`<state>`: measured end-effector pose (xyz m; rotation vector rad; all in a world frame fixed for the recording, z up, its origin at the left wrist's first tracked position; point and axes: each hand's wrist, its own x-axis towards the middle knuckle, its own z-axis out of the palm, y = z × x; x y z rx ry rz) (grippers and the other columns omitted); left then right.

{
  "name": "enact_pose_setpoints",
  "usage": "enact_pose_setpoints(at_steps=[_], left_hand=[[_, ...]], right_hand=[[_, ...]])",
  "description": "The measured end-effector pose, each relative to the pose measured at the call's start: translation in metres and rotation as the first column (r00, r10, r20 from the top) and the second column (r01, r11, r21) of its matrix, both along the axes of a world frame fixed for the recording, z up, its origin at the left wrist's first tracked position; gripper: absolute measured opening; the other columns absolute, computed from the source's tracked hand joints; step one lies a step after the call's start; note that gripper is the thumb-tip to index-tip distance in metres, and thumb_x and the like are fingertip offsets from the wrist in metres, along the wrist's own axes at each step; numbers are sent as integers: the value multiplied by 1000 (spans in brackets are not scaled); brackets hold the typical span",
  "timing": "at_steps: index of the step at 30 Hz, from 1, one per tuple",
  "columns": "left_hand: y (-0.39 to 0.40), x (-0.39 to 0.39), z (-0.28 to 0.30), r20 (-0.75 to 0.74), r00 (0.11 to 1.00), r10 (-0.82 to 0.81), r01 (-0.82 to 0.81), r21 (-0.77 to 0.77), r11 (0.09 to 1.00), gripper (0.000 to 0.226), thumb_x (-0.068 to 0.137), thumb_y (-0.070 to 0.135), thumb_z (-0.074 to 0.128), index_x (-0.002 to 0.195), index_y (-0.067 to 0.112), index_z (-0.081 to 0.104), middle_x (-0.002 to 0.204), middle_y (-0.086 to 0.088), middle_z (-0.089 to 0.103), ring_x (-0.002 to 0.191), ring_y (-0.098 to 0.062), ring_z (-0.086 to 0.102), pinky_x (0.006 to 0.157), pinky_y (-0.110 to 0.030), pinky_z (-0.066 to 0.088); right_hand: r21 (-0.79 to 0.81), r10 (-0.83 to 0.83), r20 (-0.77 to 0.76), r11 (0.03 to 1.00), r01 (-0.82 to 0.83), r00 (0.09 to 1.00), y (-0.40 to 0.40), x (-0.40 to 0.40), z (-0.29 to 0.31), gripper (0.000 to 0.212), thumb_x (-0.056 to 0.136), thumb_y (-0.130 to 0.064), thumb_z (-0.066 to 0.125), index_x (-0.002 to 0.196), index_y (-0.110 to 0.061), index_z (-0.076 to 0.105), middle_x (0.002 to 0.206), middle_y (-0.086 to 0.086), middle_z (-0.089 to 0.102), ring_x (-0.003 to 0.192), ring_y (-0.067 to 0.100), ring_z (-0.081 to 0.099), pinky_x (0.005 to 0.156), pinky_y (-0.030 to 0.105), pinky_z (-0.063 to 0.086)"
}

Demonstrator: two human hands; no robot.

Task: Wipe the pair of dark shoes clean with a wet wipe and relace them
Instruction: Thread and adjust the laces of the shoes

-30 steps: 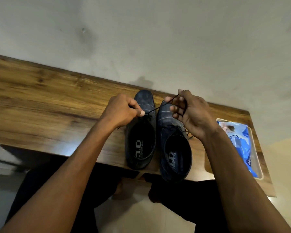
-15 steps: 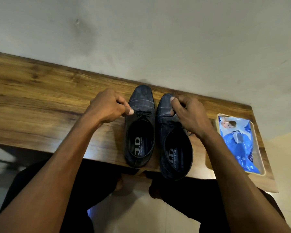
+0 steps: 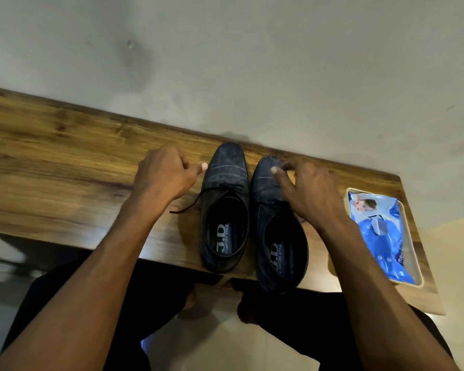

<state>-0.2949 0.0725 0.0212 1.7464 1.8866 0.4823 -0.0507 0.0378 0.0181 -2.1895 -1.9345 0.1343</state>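
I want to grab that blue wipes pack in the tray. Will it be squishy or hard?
Probably squishy: the blue wipes pack looks like crinkled, shiny plastic film, so it may bend and feel slippery. It lies flat in the tray, so it shouldn't roll.

Wooden table [image 3: 65, 162]: shoes [image 3: 225, 210], tray [image 3: 413, 253].
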Motion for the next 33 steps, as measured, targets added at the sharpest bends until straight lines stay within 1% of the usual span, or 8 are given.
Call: enact_pose_setpoints(at_steps=[3, 7, 10, 16, 23, 26, 28, 33], left_hand=[[-2, 6, -3, 51, 998, -39, 45, -135, 990, 48, 90, 52, 65, 68, 9, 68, 64, -9, 70, 64, -29, 72, 65, -44, 62], [-4, 17, -10, 65, 995, -77, 93, -308, 947, 47, 92, 54, 61, 79, 10, 70, 67, -9, 73, 59, -22, 74, 60, -41, 64], [-5, 19, -14, 35, 995, -90, 96, -287, 953, 48, 94, 55, 57, 81, 10, 67, 67, -8, 72, 54, -20, 72, 56, -39, 63], [-6, 15, -18, 23, 998, -64, 68, -244, 967, 52, 94, 59, 52, 83, 11, 64, 68, -9, 71, 47, -22, 70, 56, -42, 63], [-9, 13, -26, -200, 978, -56, 22, -171, 985, 75, 86, 80, 36, 82, 11, 65, 60, -7, 65, 53, -24, 68, 65, -39, 63], [-6, 9, -29, -171, 983, -66, 35, -179, 983, 57, 90, 69, 46, 84, 16, 64, 64, -6, 67, 60, -25, 68, 68, -41, 62], [-5, 8, -29, -155, 985, -76, 49, -170, 984, 43, 92, 58, 53, 81, 18, 64, 64, -5, 68, 60, -25, 68, 69, -42, 62], [-2, 9, -31, -104, 994, -44, 32, -116, 993, 27, 90, 36, 63, 76, 13, 62, 67, -7, 66, 61, -27, 66, 68, -43, 61]], right_hand=[[167, 26, 68, 985, -38, 997, -13, -12, 15, 33, 99, -45, 57, 111, -19, 72, 112, 7, 72, 100, 30, 68, 91, 44, 49], [-228, 162, -27, 960, -164, 986, -31, -49, 18, 46, 88, -69, 60, 94, -25, 72, 88, -2, 72, 83, 18, 68, 76, 37, 59], [-223, 189, 145, 963, -154, 971, -30, -59, 9, 43, 88, -63, 65, 98, -22, 68, 89, 3, 71, 91, 26, 68, 86, 40, 53], [-100, 225, 121, 972, -214, 967, -35, -69, -3, 25, 95, -43, 62, 96, -19, 66, 86, 3, 71, 87, 27, 68, 96, 41, 46], [-96, 212, -217, 967, -237, 953, -33, -66, -8, 26, 95, -43, 67, 90, -18, 73, 76, 0, 71, 71, 16, 67, 67, 31, 54], [-138, 101, -305, 979, -148, 947, -23, -59, -6, 43, 99, -49, 59, 75, -15, 71, 61, 0, 66, 51, 13, 60, 49, 27, 47], [-201, 28, -372, 973, -110, 928, -17, -58, -5, 47, 102, -44, 56, 74, -9, 70, 62, 6, 71, 50, 20, 67, 51, 33, 58], [-296, -91, -452, 954, -53, 887, -8, -66, -7, 52, 104, -46, 52, 76, -5, 66, 58, 7, 72, 41, 14, 67, 43, 20, 50]])
